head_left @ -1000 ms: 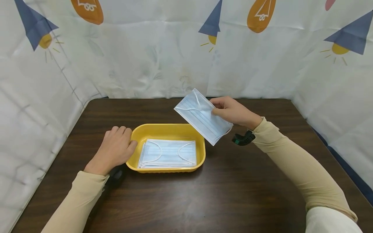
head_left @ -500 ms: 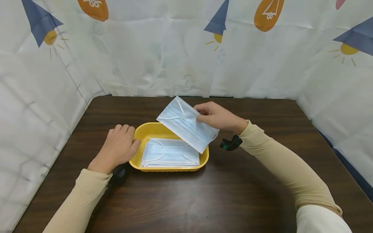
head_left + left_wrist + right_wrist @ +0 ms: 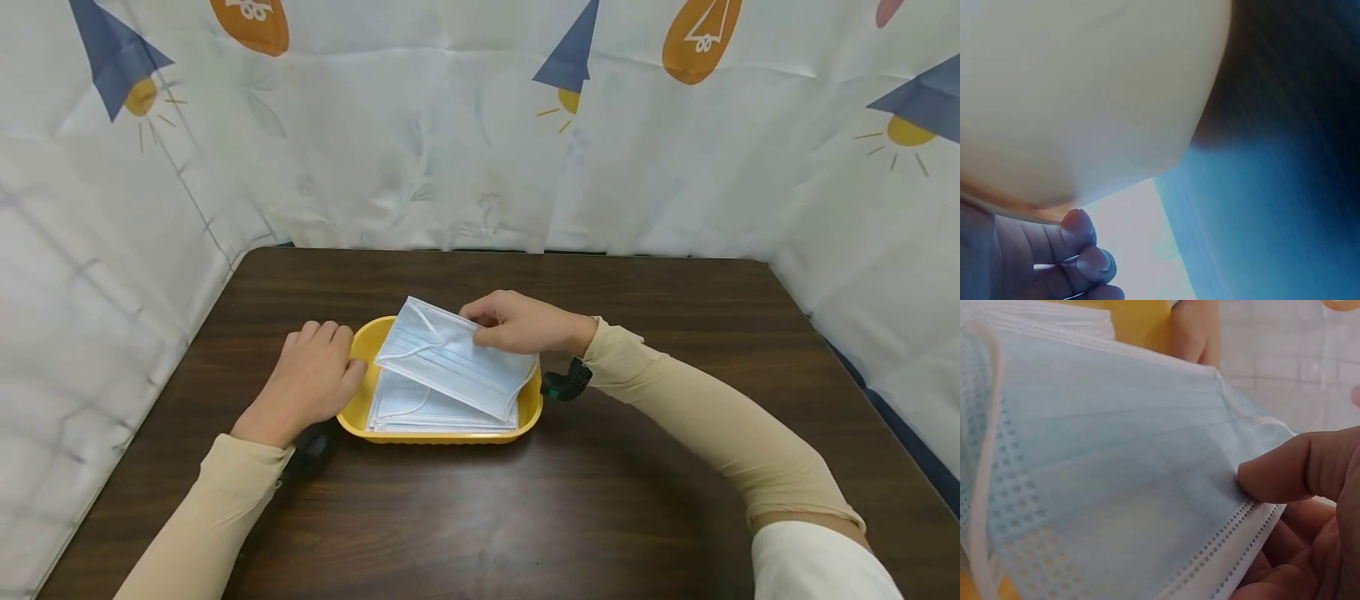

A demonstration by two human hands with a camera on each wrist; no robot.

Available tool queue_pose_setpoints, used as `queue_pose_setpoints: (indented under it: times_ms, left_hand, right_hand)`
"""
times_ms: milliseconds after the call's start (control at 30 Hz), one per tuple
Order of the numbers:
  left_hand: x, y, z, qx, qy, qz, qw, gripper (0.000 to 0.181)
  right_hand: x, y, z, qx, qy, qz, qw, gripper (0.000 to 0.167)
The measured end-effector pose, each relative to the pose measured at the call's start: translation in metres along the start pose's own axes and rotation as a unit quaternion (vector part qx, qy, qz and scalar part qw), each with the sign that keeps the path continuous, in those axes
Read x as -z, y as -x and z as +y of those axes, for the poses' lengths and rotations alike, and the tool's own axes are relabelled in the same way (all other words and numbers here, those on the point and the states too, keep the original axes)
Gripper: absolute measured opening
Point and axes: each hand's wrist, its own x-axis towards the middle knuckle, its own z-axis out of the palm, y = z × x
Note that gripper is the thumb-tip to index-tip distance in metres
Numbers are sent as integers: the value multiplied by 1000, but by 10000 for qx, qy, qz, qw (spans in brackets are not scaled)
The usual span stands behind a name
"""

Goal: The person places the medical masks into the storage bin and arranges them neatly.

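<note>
A yellow plastic basin sits on the table, and a stack of light blue face masks lies in it. The left hand grips the basin's left rim. In the left wrist view its fingertips show against the basin's outer wall. Between thumb and fingers, the right hand pinches the long edge of another face mask. This mask is tilted over the basin and partly covers the stack. In the right wrist view the thumb presses on the upper face of the held mask.
The dark brown wooden table extends round the basin. A white patterned curtain stands behind it and at both sides. A small black device sits under the right wrist.
The right hand has carried its mask left and down, from right of the basin to just above the stack. The left hand keeps its hold on the rim.
</note>
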Motion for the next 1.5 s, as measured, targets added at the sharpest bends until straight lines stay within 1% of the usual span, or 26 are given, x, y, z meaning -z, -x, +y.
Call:
queue_pose_setpoints:
  times_ms: [167, 300, 533, 700, 833, 933, 1033, 1133, 1267, 1367, 1500]
  left_hand:
    - [0, 0, 0, -31, -10, 55, 10000, 23]
    - [0, 0, 0, -43, -23, 90, 9999, 23]
    - [-1, 1, 0, -42, 20, 81, 10000, 23]
    - [-2, 0, 0, -73, 6, 137, 9999, 23]
    - [-2, 0, -1, -73, 1, 169, 9998, 23]
    - [-2, 1, -1, -57, 15, 153, 9999, 23]
    - [-1, 1, -1, -51, 45, 118, 9999, 23]
    - [-1, 1, 0, -60, 53, 112, 9999, 23]
    - [0, 1, 0, -64, 40, 112, 9999, 22]
    - [0, 1, 0, -62, 50, 114, 9999, 22]
    - [0, 1, 0, -34, 89, 103, 9999, 22]
  right_hand:
    - [-7, -8, -2, 95, 299, -479, 9984, 19]
    - [-11, -13, -4, 157, 483, -717, 9961, 22]
    - [-17, -21, -6, 114, 671, -1059, 9920, 23]
    - [-20, -23, -6, -13, 914, -1154, 9891, 25]
    - [-18, -24, -8, -109, 1143, -1078, 9875, 31]
    - [-14, -24, -8, -95, 1170, -995, 9881, 31]
    - [-11, -24, -7, -45, 1109, -977, 9890, 29]
    - [-7, -22, -5, -79, 960, -928, 9910, 28]
    - [-2, -19, 1, -323, 399, -870, 9949, 28]
    - [1, -16, 5, -474, -58, -809, 9956, 28]
    - [6, -11, 10, -486, -554, -652, 9951, 28]
